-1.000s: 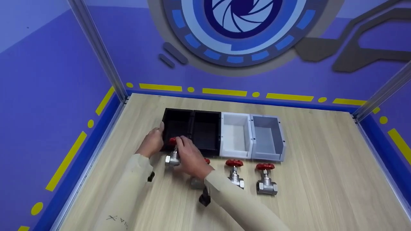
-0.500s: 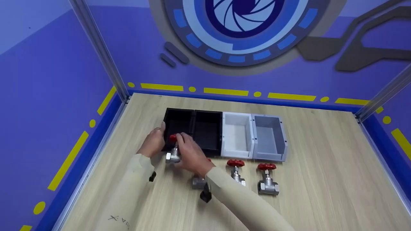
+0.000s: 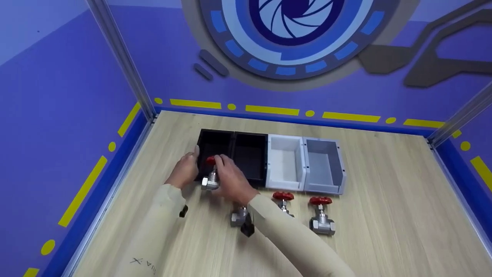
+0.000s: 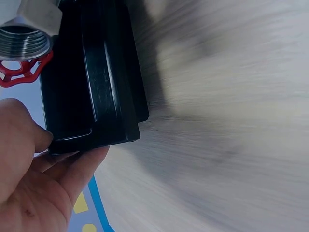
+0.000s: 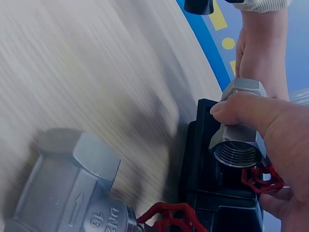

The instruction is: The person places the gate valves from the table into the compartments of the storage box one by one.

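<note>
My left hand (image 3: 183, 170) grips the side wall of the leftmost black bin (image 4: 104, 92), thumb over the rim and fingers along the outside in the left wrist view. In my right hand (image 3: 233, 180) is a metal gate valve (image 3: 210, 182) with a red handwheel (image 5: 263, 180). The thumb lies across the valve's body in the right wrist view. The held valve overlaps the front of that bin in the head view, its handwheel toward the bin's opening. A second valve (image 3: 238, 218) lies below my right wrist, its handwheel hidden in the head view.
A second black bin (image 3: 250, 134), a white bin (image 3: 286, 185) and a grey bin (image 3: 323, 188) stand in a row to the right. Two more red-wheeled valves, a partly covered valve (image 3: 283, 197) and another valve (image 3: 322, 223), lie before them. Panelled walls enclose the wooden table (image 3: 392, 192).
My right hand has moved the held valve slightly up and toward the leftmost black bin. The left hand keeps its grip on the bin wall.
</note>
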Motion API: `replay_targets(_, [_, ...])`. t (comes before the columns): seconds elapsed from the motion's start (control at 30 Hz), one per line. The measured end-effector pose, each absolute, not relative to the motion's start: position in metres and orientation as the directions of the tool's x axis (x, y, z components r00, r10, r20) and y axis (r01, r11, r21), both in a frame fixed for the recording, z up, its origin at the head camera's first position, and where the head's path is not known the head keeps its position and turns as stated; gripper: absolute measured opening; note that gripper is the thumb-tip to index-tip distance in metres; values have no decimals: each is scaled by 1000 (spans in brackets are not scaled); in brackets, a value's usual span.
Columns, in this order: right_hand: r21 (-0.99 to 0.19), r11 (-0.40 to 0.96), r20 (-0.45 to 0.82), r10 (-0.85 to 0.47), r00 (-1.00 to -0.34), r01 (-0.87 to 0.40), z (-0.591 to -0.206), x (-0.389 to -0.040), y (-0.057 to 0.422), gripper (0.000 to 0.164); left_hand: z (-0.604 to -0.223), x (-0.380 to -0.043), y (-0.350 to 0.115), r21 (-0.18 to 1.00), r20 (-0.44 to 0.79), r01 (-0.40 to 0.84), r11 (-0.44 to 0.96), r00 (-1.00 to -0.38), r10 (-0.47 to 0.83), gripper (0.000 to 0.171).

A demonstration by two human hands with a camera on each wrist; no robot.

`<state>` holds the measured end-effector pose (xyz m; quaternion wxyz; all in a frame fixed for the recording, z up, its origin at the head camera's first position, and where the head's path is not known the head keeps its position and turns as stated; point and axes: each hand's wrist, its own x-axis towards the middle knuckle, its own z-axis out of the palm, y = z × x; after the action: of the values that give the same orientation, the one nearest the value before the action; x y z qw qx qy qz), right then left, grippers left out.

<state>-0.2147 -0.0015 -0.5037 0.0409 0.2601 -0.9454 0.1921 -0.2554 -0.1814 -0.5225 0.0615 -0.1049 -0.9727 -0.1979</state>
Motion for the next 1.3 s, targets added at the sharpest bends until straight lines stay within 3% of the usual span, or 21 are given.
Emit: replay_targets(1.3, [-341,798,191,-458,-868,-496,-502,-240,3,101,-523,-257,-182,396,111,202,896,-979,171,54])
